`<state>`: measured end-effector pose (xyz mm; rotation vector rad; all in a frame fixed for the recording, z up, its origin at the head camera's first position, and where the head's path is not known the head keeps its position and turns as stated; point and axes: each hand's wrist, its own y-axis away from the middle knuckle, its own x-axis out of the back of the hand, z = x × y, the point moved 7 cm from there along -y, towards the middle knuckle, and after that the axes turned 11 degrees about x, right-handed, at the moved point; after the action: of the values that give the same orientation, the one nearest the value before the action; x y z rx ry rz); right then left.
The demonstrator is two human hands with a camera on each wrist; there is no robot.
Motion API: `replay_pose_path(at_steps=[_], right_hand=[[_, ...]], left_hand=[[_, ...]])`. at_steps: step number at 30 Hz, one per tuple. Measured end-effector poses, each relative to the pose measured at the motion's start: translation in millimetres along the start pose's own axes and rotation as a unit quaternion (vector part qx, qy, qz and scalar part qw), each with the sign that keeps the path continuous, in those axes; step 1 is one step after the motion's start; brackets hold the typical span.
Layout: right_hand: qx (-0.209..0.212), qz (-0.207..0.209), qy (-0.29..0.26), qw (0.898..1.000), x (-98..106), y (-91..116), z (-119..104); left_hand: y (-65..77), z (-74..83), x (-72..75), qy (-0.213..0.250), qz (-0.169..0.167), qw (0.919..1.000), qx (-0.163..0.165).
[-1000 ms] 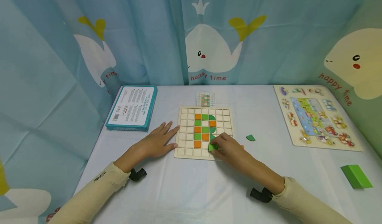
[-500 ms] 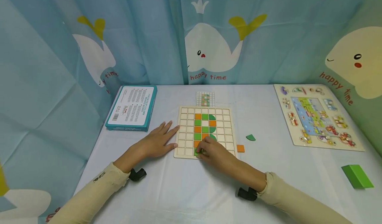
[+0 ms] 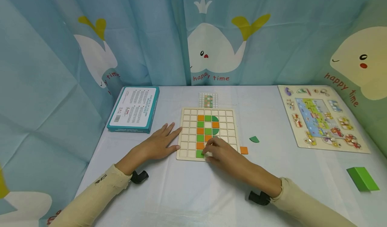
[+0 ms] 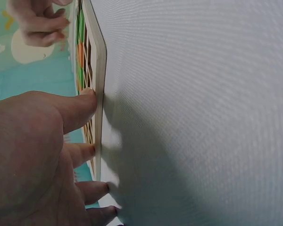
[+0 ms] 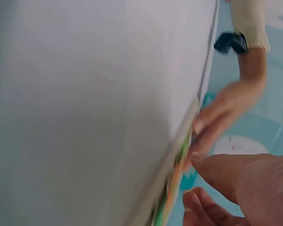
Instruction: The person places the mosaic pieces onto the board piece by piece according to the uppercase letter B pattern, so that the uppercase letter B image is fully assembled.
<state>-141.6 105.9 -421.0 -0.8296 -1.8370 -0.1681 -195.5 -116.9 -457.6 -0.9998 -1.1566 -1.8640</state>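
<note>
A wooden grid board [image 3: 187, 136] lies on the white table, with orange and green tiles set in its middle columns. My left hand [image 3: 158, 144] rests flat with spread fingers at the board's left side; in the left wrist view its thumb [image 4: 80, 108] touches the rim. Over the lower middle of the board hovers my right hand [image 3: 225, 156], fingers bent and holding nothing visible. Just left of its fingertips, a green square tile [image 3: 199, 153] sits in the bottom row. The right wrist view shows a gap between thumb [image 5: 217, 169] and fingers. That hand hides some cells.
A small pattern card [image 3: 202, 101] lies behind the board. To the right are a loose orange tile [image 3: 244, 150], a green quarter-circle piece [image 3: 254, 139], a peg puzzle [image 3: 311, 119] and a green block [image 3: 362, 179]. A teal box [image 3: 133, 107] lies at the left.
My right hand moved left with a green square tile, set it in the bottom row, then let go and drew slightly right. My left hand has stayed put.
</note>
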Motion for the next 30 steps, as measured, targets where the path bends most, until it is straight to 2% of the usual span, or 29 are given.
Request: replay_pose_path(at_steps=[4,9,11,14,17,21,26,30], right_hand=[[-0.032,0.012,0.014,0.999,24,18,14],[-0.117,0.01,0.015,0.993,51,44,37],[-0.154,0.003,0.007,0.988,57,54,46],[-0.184,-0.004,-0.005,0.983,61,67,55],[-0.187,0.002,-0.014,0.982,58,77,61],[-0.169,0.015,-0.023,0.985,47,83,67],[-0.142,0.031,-0.021,0.989,41,85,68],[-0.141,0.035,-0.019,0.989,42,85,68]], left_hand=[[-0.3,0.6,0.0,0.003,0.0,1.0,0.002],[0.4,0.3,0.4,0.003,0.0,1.0,0.006],[0.9,0.5,0.5,0.003,0.001,1.0,0.007],[1.3,1.7,1.0,0.006,0.005,1.0,0.004],[1.1,1.9,0.6,0.008,0.003,1.0,0.005],[0.3,1.5,-0.8,0.007,0.0,0.9999,0.008],[-0.2,1.3,-1.2,0.003,0.003,1.0,0.007],[0.0,1.3,-0.8,0.002,0.002,1.0,0.007]])
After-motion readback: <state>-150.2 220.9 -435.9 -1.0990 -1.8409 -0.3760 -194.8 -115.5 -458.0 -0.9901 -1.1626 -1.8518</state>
